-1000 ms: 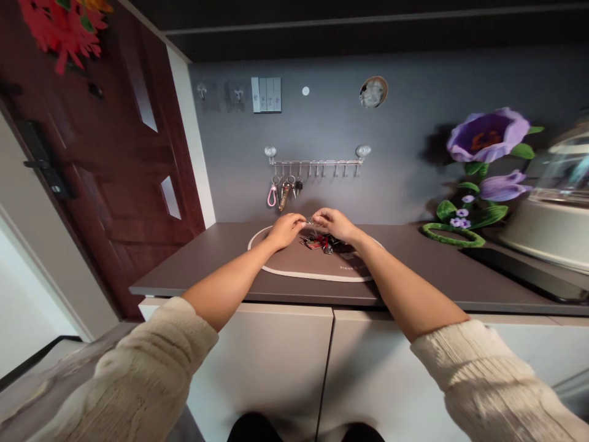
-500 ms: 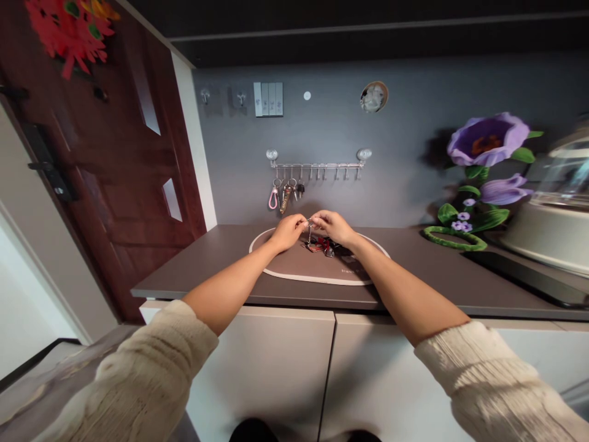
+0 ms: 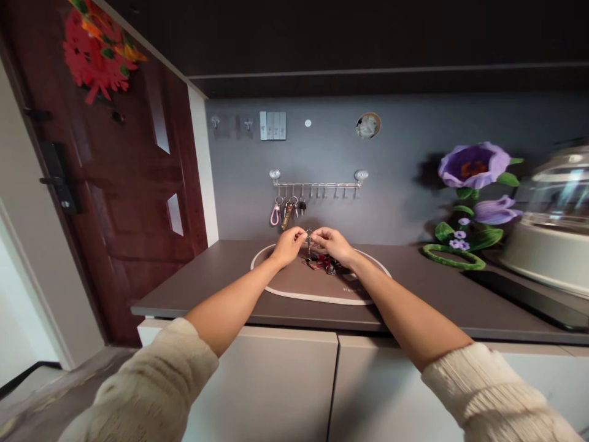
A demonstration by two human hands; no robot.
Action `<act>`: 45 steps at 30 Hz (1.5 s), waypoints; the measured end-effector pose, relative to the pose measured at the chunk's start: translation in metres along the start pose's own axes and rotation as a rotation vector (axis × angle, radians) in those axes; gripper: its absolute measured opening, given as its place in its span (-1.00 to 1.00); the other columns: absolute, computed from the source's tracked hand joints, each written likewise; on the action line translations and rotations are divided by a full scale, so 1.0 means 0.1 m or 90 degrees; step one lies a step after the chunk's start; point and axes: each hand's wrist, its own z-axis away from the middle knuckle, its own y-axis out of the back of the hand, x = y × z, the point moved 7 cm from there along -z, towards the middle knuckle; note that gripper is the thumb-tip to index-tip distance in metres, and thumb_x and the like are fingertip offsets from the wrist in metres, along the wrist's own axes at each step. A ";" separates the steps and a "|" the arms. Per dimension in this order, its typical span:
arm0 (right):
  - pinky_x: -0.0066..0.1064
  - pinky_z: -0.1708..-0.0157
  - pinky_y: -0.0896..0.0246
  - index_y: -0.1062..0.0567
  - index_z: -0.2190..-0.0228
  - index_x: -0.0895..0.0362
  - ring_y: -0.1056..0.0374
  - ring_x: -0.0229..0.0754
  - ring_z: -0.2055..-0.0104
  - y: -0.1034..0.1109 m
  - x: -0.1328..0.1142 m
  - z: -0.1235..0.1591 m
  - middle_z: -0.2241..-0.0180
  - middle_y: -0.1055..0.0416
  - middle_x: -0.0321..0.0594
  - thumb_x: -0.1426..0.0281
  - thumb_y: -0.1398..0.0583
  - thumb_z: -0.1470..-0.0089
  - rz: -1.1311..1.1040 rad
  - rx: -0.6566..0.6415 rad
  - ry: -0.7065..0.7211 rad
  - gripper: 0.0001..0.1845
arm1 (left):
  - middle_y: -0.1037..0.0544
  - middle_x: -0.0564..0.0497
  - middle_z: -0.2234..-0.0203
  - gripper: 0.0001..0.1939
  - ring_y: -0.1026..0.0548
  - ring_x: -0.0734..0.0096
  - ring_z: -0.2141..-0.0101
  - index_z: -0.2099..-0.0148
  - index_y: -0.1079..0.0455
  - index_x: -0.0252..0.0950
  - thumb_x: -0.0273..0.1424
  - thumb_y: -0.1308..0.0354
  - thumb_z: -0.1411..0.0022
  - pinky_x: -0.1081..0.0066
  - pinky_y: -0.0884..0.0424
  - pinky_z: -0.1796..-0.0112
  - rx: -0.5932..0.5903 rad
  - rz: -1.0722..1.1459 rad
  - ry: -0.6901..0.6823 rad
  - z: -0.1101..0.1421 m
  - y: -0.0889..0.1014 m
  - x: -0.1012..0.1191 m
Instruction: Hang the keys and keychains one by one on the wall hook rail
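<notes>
Between my two hands is a small metal key ring [image 3: 309, 232], with a key [image 3: 309, 247] dangling below it. My left hand [image 3: 289, 244] pinches the ring from the left, fingers closed. From the right, my right hand [image 3: 333, 244] grips the same ring, thumb and fingers together. Under the hands, a small pile of keys [image 3: 324, 264] with red and dark pieces lies on an oval brown mat [image 3: 304, 290] with a pale rim. Whether that pile is linked to the ring cannot be made out.
A hook rail [image 3: 317, 185] on the wall carries several hanging keys [image 3: 287, 215] at its left end. Purple fabric flowers [image 3: 473, 167] and a domed appliance [image 3: 547, 245] stand on the right, behind a flat black slab [image 3: 519, 294]. A dark red door [image 3: 124, 215] is at left.
The whole view has shifted, so everything sits lower in the picture. Both hands keep hold of the ring, and the key now hangs straight below it, more plainly seen.
</notes>
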 end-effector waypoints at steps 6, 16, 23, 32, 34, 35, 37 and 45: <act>-0.47 0.45 -0.05 -0.37 0.49 0.18 -0.12 -0.39 0.53 0.00 -0.01 0.01 0.55 -0.27 -0.38 0.14 -0.25 0.26 -0.036 0.021 0.004 -0.63 | -0.46 0.04 0.46 -0.83 -0.37 0.48 0.41 0.36 -0.34 -0.32 -0.38 0.04 -0.16 0.48 -0.28 0.33 0.010 -0.026 -0.021 0.01 0.01 0.02; -0.40 0.25 -0.17 -0.37 0.48 0.16 -0.22 -0.33 0.39 0.21 -0.01 -0.12 0.48 -0.32 -0.32 0.14 -0.25 0.26 -0.049 0.117 0.045 -0.64 | -0.44 0.02 0.43 -0.83 -0.36 0.47 0.40 0.35 -0.36 -0.31 -0.38 0.03 -0.16 0.45 -0.27 0.30 0.025 -0.113 -0.027 0.02 0.03 -0.07; -0.41 0.31 -0.26 -0.32 0.51 0.16 -0.26 -0.36 0.44 0.36 -0.16 -0.38 0.51 -0.29 -0.33 0.37 -0.20 0.13 -0.093 0.182 -0.015 -0.85 | -0.43 0.01 0.44 -0.83 -0.35 0.46 0.41 0.36 -0.37 -0.31 -0.42 0.04 -0.16 0.44 -0.26 0.31 0.019 -0.180 -0.005 0.02 0.03 -0.16; -0.44 0.47 -0.27 -0.25 0.52 0.16 -0.31 -0.34 0.55 0.35 -0.37 -0.79 0.58 -0.28 -0.31 0.53 -0.02 -0.03 -0.099 0.259 -0.060 -0.87 | -0.43 0.00 0.45 -0.82 -0.35 0.44 0.40 0.38 -0.38 -0.30 -0.43 0.04 -0.16 0.43 -0.24 0.32 0.005 -0.198 -0.001 0.03 -0.03 -0.21; -0.44 0.49 -0.26 -0.25 0.53 0.16 -0.31 -0.34 0.57 0.35 -0.37 -0.84 0.60 -0.27 -0.31 0.54 -0.01 -0.02 -0.101 0.283 -0.071 -0.87 | -0.44 0.00 0.45 -0.82 -0.35 0.43 0.40 0.38 -0.38 -0.30 -0.42 0.04 -0.16 0.43 -0.24 0.32 0.001 -0.197 0.000 0.03 -0.04 -0.22; -0.45 0.50 -0.26 -0.25 0.54 0.16 -0.30 -0.34 0.58 0.34 -0.37 -0.86 0.61 -0.27 -0.31 0.55 -0.02 -0.01 -0.101 0.293 -0.075 -0.86 | -0.44 -0.01 0.45 -0.81 -0.35 0.43 0.40 0.38 -0.39 -0.30 -0.42 0.04 -0.16 0.43 -0.24 0.32 -0.001 -0.197 -0.001 0.03 -0.04 -0.22; -0.45 0.52 -0.26 -0.26 0.54 0.15 -0.29 -0.34 0.59 0.34 -0.36 -0.90 0.62 -0.26 -0.31 0.55 -0.02 -0.01 -0.104 0.311 -0.085 -0.86 | -0.44 -0.01 0.44 -0.81 -0.35 0.43 0.39 0.38 -0.39 -0.30 -0.41 0.04 -0.17 0.43 -0.24 0.31 -0.003 -0.195 -0.002 0.03 -0.05 -0.21; -0.45 0.53 -0.30 -0.27 0.54 0.16 -0.30 -0.33 0.56 0.38 -0.20 -1.00 0.58 -0.30 -0.26 0.51 -0.07 0.00 -0.103 0.381 -0.140 -0.89 | -0.44 -0.01 0.44 -0.81 -0.35 0.43 0.38 0.38 -0.40 -0.30 -0.42 0.03 -0.16 0.43 -0.25 0.30 -0.014 -0.182 -0.009 0.01 -0.08 -0.20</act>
